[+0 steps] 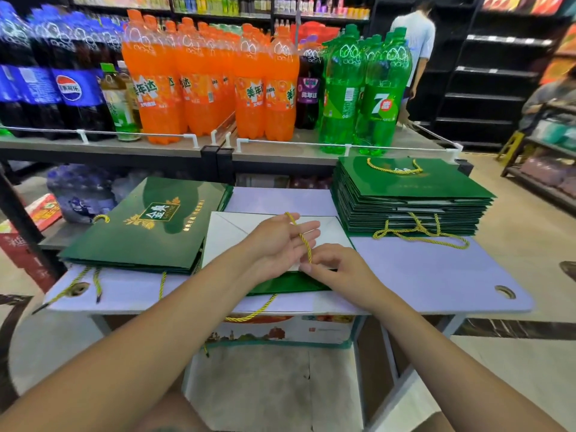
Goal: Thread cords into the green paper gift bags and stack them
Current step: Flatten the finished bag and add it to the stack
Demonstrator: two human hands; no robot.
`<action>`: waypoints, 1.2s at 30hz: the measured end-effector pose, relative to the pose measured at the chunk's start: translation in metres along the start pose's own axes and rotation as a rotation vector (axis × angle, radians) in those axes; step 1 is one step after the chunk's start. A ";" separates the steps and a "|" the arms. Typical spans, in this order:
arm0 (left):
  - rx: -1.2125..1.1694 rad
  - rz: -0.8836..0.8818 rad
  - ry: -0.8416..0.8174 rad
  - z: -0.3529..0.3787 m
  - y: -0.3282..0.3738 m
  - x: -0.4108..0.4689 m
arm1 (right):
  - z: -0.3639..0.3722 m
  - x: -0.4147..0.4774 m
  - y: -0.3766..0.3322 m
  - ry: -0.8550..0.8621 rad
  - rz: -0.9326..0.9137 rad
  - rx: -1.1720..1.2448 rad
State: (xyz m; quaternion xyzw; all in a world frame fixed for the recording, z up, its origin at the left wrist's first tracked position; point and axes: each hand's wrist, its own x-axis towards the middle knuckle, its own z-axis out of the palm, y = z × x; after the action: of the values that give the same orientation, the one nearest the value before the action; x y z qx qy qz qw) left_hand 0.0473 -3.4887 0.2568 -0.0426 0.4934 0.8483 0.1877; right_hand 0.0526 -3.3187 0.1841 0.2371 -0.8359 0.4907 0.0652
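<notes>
Head view, one frame.

- Table [436,269]: pale folding top, set in front of a shop shelf [280,148].
- Middle bag [290,285]: green paper gift bag, flattened, lying at the table's centre near the front edge. Its white folded bottom faces up, and a second gold cord [252,313] hangs from it over the table edge.
- Left hand [277,244]: above the middle bag, fingers straight and slightly spread, gripping nothing.
- Cord [300,236]: twisted gold and green, lying across the left fingers from the index finger down toward the right hand.
- Right hand [336,269]: just beside the left hand and over the bag, fingers curled, tips pinching the cord's lower end.
- Left stack [149,229]: green bags with a gold emblem, lying flat at the table's left, cords trailing over the front.
- Right stack [411,194]: taller pile of green bags at the table's right rear, one cord looped on top and others spilling from the front.
- Shelf stock: blue-label cola bottles [62,88], orange soda bottles [156,88], green soda bottles [374,88].
- Printed carton [280,332]: under the table.
- Person [414,35]: standing in the aisle behind the shelf.
</notes>
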 end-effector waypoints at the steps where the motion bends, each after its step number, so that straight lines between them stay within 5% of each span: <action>1: 0.039 0.009 -0.003 -0.001 0.001 0.002 | -0.001 0.000 0.000 0.032 0.030 0.069; 3: 0.306 0.056 -0.003 -0.007 0.004 0.001 | -0.004 0.000 -0.001 0.114 0.066 0.155; 8: 1.399 0.459 0.023 -0.035 0.003 -0.016 | -0.010 -0.002 -0.004 0.211 0.117 0.318; 12: 1.805 0.568 -0.196 -0.055 -0.017 -0.025 | -0.016 -0.004 -0.007 0.210 0.135 0.229; 17: 1.840 0.639 -0.180 -0.068 -0.032 -0.019 | -0.023 -0.011 -0.004 0.162 0.123 0.074; 36: 1.796 0.685 -0.158 -0.075 -0.045 -0.019 | -0.026 -0.018 0.011 0.094 0.150 0.081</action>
State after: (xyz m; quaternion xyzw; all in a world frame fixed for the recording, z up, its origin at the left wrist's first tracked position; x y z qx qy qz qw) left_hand 0.0729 -3.5382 0.1861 0.3205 0.9300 0.1635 -0.0749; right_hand 0.0605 -3.2858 0.1830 0.1530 -0.8267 0.5384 0.0579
